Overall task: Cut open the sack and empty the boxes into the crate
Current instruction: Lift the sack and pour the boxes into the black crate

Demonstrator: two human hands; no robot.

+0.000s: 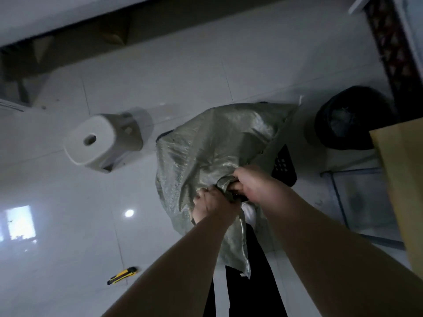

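Both hands, left hand (pixel 214 203) and right hand (pixel 256 183), are gripping the bunched sack (pixel 206 152). It is draping over the black crate (pixel 283 165). A yellow knife (pixel 122 275) is lying on the floor (pixel 68 225).

Your sack (pixel 206 152) is grey-green woven plastic, shiny and crumpled. Your left hand (pixel 212 204) and right hand (pixel 254 184) both grip its bunched near end. Its far part drapes over the black perforated crate (pixel 283 163), of which only the right side shows. The yellow-and-black utility knife (pixel 122 275) lies on the floor at near left, well apart from the sack.
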